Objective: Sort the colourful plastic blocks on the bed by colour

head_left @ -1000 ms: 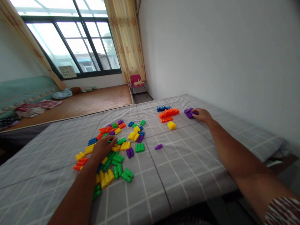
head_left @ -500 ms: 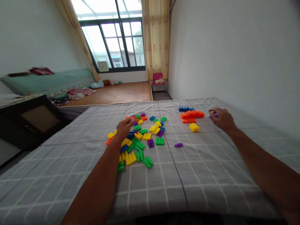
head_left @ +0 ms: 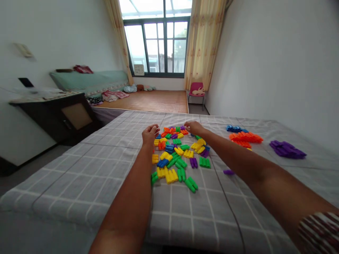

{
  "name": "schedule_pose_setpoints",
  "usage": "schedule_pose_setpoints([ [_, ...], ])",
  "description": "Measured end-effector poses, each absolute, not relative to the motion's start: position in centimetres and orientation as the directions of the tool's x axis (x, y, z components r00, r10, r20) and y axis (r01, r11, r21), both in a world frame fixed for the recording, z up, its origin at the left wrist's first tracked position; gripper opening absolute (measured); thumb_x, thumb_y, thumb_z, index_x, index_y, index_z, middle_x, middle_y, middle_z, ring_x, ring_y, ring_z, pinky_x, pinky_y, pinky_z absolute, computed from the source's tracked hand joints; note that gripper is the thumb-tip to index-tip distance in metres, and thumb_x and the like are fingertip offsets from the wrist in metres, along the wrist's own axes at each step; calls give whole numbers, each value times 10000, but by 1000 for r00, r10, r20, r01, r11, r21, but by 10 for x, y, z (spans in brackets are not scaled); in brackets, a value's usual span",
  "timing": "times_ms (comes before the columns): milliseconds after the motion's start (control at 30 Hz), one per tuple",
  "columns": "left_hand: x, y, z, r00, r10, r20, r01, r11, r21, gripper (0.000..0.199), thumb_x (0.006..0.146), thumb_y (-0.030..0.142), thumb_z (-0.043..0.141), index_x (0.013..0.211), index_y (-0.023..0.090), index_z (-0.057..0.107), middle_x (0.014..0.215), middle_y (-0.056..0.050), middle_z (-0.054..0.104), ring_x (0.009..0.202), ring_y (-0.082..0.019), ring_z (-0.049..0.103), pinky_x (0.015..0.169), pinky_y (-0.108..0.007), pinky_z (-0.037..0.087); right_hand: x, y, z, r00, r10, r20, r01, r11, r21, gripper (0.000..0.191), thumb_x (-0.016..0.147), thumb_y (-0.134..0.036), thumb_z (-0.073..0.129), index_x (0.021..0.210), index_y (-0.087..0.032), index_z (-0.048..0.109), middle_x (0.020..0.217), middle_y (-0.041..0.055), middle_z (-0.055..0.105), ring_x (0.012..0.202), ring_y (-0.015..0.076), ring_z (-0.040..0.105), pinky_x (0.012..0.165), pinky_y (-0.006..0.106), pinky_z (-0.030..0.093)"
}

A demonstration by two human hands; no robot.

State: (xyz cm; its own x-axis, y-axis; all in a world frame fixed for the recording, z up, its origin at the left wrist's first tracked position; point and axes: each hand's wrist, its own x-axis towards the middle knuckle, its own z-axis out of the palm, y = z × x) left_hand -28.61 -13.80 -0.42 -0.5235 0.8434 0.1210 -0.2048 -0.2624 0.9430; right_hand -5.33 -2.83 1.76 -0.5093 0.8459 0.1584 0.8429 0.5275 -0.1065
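A loose pile of plastic toy building pieces in yellow, green, blue, orange and purple lies mid-bed, with a yellow piece (head_left: 171,176) and a green piece (head_left: 191,184) at its near side. My left hand (head_left: 150,134) is at the pile's far left edge, fingers curled together; whatever they hold is hidden. At the far right edge, my right hand (head_left: 194,127) reaches down with bent fingers, beside an orange piece (head_left: 184,132) and a purple piece (head_left: 182,128). No piece shows clearly in its fingers.
To the right lie a blue group (head_left: 236,129), an orange group (head_left: 246,137) and a purple group (head_left: 287,149). A single purple piece (head_left: 229,172) is partly behind my right forearm. A checked grey cloth (head_left: 79,183) covers the surface. A dark cabinet (head_left: 71,116) stands left.
My right hand has left the purple pieces on the right and crossed to the pile's far edge. The left hand stays by the pile, now at its left edge. The view has turned left.
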Motion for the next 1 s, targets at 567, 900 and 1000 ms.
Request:
schedule_pose_setpoints([
  [567, -287, -137, -11, -557, 823, 107, -77, -180, 981, 310, 666, 345, 618, 895, 140, 657, 942, -91, 698, 772, -147, 682, 614, -226, 508, -39, -14, 7, -366, 929, 54, 923, 369, -107, 332, 796, -465, 647, 973, -195, 722, 1045, 98, 718, 922, 207, 641, 675, 231, 429],
  [900, -282, -142, -10, -465, 857, 222, 225, -128, 966, 385, 637, 402, 631, 922, 145, 671, 984, -81, 708, 818, -191, 690, 656, -280, 570, 28, -41, 46, -321, 906, 275, 875, 394, -279, 331, 765, -441, 677, 1005, -214, 686, 998, 1, 722, 867, 146, 615, 657, 194, 390],
  [1000, -280, -144, -9, -472, 857, 206, 245, -97, 965, 383, 633, 400, 643, 927, 158, 683, 986, -73, 711, 839, -193, 687, 640, -258, 565, 89, -44, 60, -297, 890, 347, 848, 413, -334, 338, 735, -410, 702, 1009, -213, 686, 966, 5, 719, 836, 145, 625, 659, 199, 416],
])
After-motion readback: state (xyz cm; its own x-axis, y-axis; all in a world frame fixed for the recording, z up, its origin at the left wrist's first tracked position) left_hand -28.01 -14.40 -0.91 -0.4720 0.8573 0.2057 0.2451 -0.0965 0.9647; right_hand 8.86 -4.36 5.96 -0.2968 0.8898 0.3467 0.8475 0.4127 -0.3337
